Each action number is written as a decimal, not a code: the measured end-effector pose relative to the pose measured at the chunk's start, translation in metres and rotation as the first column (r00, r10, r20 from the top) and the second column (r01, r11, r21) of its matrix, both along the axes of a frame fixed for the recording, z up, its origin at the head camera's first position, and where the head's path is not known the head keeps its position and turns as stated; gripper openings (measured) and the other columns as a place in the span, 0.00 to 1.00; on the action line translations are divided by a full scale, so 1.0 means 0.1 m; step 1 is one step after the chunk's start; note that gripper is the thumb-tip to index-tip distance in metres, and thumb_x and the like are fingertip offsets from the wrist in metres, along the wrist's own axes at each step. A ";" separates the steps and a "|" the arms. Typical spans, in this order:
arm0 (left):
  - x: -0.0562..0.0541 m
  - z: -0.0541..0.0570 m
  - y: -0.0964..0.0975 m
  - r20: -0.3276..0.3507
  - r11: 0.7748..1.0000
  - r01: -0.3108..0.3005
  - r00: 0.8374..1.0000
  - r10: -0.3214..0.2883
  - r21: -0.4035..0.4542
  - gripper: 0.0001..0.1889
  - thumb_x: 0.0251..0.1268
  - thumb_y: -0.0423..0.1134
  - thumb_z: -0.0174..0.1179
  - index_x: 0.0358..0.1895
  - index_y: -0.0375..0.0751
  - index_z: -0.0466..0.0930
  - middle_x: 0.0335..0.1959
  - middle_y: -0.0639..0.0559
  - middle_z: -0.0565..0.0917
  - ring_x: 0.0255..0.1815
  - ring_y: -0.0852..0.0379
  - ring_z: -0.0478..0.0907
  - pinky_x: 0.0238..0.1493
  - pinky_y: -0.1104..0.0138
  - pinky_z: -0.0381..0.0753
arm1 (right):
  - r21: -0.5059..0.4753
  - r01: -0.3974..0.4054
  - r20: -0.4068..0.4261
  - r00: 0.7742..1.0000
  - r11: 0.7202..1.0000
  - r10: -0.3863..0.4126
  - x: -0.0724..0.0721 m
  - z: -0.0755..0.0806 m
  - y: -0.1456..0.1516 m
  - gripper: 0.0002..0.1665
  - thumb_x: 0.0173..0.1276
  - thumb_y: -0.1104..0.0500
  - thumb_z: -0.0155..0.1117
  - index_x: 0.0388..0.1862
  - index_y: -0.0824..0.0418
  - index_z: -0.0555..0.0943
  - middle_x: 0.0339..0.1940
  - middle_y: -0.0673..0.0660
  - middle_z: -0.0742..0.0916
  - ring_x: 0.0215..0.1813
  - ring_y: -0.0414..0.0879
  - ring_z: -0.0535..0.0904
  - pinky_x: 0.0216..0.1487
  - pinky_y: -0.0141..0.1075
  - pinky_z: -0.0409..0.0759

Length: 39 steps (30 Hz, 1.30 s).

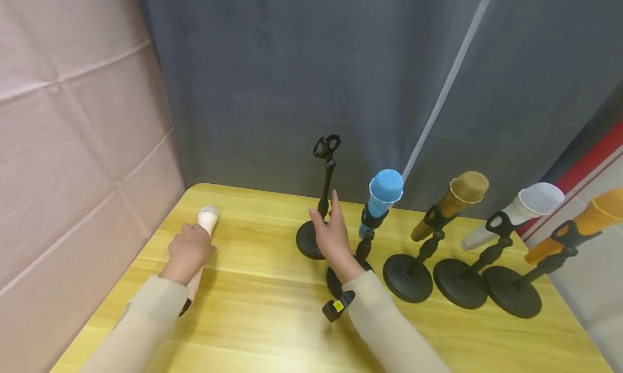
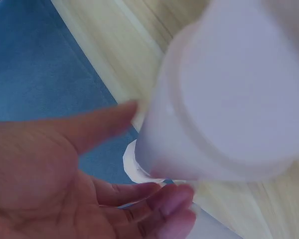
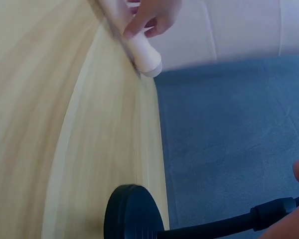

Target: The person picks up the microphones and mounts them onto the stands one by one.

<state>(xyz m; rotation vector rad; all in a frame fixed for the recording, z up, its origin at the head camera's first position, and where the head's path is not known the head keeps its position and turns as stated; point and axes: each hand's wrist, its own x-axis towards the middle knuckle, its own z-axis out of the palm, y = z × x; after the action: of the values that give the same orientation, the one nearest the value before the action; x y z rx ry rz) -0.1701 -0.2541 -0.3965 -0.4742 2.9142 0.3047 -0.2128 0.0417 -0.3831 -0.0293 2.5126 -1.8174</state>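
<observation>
A pale pink microphone [image 1: 207,219] lies on the wooden table at the left. My left hand [image 1: 191,250] reaches over its body; in the left wrist view the thumb stands apart from the loosely bent fingers [image 2: 177,199], with the microphone's blunt end [image 2: 239,89] large in front. Whether the fingers touch it I cannot tell. My right hand [image 1: 333,235] is beside a black desk microphone stand [image 1: 327,181] with a bare clip on top. Thumb and forefinger are spread near its pole, and the hand covers part of the round base [image 1: 307,240].
Right of that stand, a blue microphone [image 1: 385,192], a gold one [image 1: 462,192], a white one [image 1: 528,205] and an orange one [image 1: 594,219] sit tilted in black stands. A grey curtain [image 1: 292,92] hangs behind the table [image 1: 263,286]; a pale wall covering [image 1: 73,146] borders the left.
</observation>
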 end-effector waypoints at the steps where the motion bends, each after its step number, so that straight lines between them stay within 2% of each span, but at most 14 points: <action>1: -0.01 0.00 -0.01 0.011 1.000 0.000 1.000 0.000 0.008 0.28 0.70 0.42 0.61 0.51 0.13 0.64 0.39 0.29 0.69 0.35 0.37 0.78 0.32 0.52 0.81 | 0.002 0.002 -0.003 1.000 1.000 -0.002 -0.02 0.00 0.00 0.46 0.79 0.42 0.53 0.84 0.38 0.40 0.86 0.53 0.52 0.84 0.58 0.54 0.80 0.58 0.60; 6: -0.06 -0.01 -0.03 0.044 0.999 -0.015 0.999 0.014 0.037 0.18 0.67 0.32 0.54 0.50 0.15 0.67 0.37 0.30 0.71 0.32 0.42 0.78 0.30 0.55 0.81 | 0.029 0.007 -0.015 1.000 1.000 -0.007 -0.07 0.00 -0.01 0.41 0.81 0.43 0.49 0.84 0.39 0.43 0.85 0.56 0.57 0.83 0.58 0.56 0.80 0.58 0.60; 9: -0.07 -0.01 -0.07 0.057 0.999 -0.023 0.998 0.020 0.050 0.16 0.65 0.33 0.58 0.46 0.20 0.72 0.34 0.33 0.77 0.31 0.44 0.79 0.31 0.56 0.80 | 0.021 -0.003 -0.026 1.000 1.000 0.004 -0.10 -0.01 -0.02 0.38 0.82 0.44 0.48 0.84 0.42 0.48 0.84 0.55 0.61 0.82 0.57 0.59 0.79 0.58 0.61; 11: -0.07 0.00 -0.08 0.068 0.998 -0.021 0.998 0.018 0.057 0.17 0.64 0.37 0.62 0.44 0.23 0.75 0.33 0.35 0.79 0.31 0.45 0.78 0.32 0.56 0.79 | 0.003 -0.001 -0.047 0.999 1.000 0.001 -0.12 -0.03 -0.03 0.33 0.82 0.44 0.47 0.82 0.45 0.56 0.82 0.55 0.66 0.81 0.57 0.62 0.78 0.58 0.63; 14: -0.04 0.00 -0.11 0.071 0.995 0.003 0.997 -0.010 0.101 0.20 0.63 0.44 0.65 0.42 0.26 0.77 0.31 0.38 0.81 0.31 0.47 0.78 0.31 0.57 0.78 | -0.003 0.009 -0.119 0.993 1.000 -0.009 -0.17 -0.07 -0.03 0.24 0.82 0.46 0.49 0.72 0.51 0.70 0.73 0.57 0.76 0.76 0.57 0.70 0.74 0.57 0.70; 17: -0.01 -0.02 -0.15 0.057 0.987 0.028 0.998 -0.037 0.159 0.21 0.65 0.47 0.65 0.43 0.27 0.77 0.32 0.40 0.81 0.30 0.47 0.78 0.30 0.59 0.76 | 0.028 0.006 -0.206 0.979 1.000 -0.001 -0.21 -0.11 -0.04 0.17 0.82 0.49 0.52 0.60 0.55 0.77 0.61 0.58 0.84 0.68 0.55 0.78 0.68 0.53 0.78; 22: 0.00 -0.06 -0.19 0.031 0.973 0.062 0.997 -0.071 0.224 0.22 0.66 0.45 0.63 0.47 0.26 0.76 0.34 0.39 0.81 0.31 0.47 0.78 0.30 0.59 0.77 | 0.106 -0.019 -0.274 0.961 0.994 0.048 -0.19 -0.15 -0.04 0.12 0.80 0.50 0.55 0.53 0.54 0.78 0.51 0.57 0.88 0.60 0.53 0.85 0.62 0.49 0.84; 27: 0.00 -0.04 -0.17 0.031 0.965 0.071 0.996 -0.081 0.251 0.24 0.67 0.45 0.61 0.49 0.23 0.74 0.37 0.36 0.81 0.33 0.46 0.79 0.34 0.57 0.79 | 0.150 -0.038 -0.299 0.951 0.988 0.082 -0.12 -0.18 -0.01 0.10 0.79 0.50 0.56 0.51 0.53 0.78 0.49 0.56 0.89 0.57 0.53 0.87 0.59 0.48 0.85; 32: 0.00 -0.04 -0.12 0.008 0.965 0.068 0.997 -0.073 0.251 0.22 0.70 0.46 0.58 0.47 0.24 0.74 0.34 0.37 0.80 0.32 0.47 0.79 0.32 0.58 0.79 | 0.182 -0.079 -0.296 0.946 0.980 0.131 -0.03 -0.17 0.01 0.10 0.79 0.49 0.57 0.51 0.52 0.77 0.48 0.55 0.89 0.57 0.53 0.87 0.58 0.48 0.86; 39: -0.03 -0.02 0.03 -0.110 0.947 0.091 0.992 -0.060 0.308 0.21 0.75 0.45 0.54 0.49 0.23 0.71 0.33 0.39 0.79 0.30 0.48 0.78 0.28 0.61 0.77 | 0.198 -0.132 -0.281 0.942 0.971 0.185 0.16 -0.19 0.01 0.11 0.80 0.48 0.55 0.52 0.51 0.76 0.51 0.55 0.88 0.58 0.53 0.87 0.58 0.49 0.85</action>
<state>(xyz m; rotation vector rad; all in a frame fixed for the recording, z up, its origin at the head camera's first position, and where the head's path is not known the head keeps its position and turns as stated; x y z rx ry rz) -0.1734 -0.2507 -0.3981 -0.3038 2.8902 0.7841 -0.1969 0.0430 -0.4020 -0.5246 2.7633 -1.6275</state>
